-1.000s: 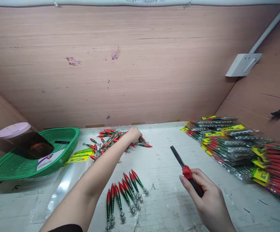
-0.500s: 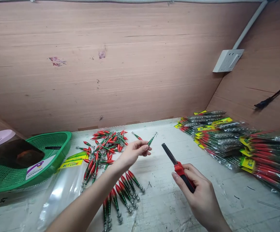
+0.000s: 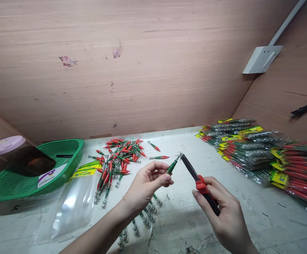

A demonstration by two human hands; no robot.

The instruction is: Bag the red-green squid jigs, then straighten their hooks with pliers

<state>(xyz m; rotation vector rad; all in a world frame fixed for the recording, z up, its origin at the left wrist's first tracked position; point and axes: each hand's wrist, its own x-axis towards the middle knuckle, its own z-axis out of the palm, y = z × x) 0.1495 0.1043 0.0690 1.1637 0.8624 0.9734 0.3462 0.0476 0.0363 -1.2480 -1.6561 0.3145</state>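
Observation:
My left hand (image 3: pixel 157 178) pinches a squid jig lure (image 3: pixel 172 165) by its body, hook end pointing up and right. Closed around the black handle of a long-necked lighter (image 3: pixel 201 185), with a red collar, is my right hand (image 3: pixel 223 211). The lighter's dark tip is at the lure's hooks; whether they touch I cannot tell. A loose pile of red and green lures (image 3: pixel 121 151) lies beyond my left forearm, with two single lures near it. Below my left wrist, a row of lures (image 3: pixel 145 217) shows mostly its hooks, the rest hidden by my arm.
At left stands a green basket (image 3: pixel 80 146) holding a lidded container (image 3: pixel 18 155). Clear plastic bags (image 3: pixel 74 201) with yellow headers lie beside it. Stacks of packed lures (image 3: pixel 246 151) line the right side. A wall socket (image 3: pixel 261 60) sits at upper right.
My left hand has come nearer and slightly right with the lure, bringing its hooks to the lighter's tip. The right hand has shifted slightly right and down. The view has tilted a little.

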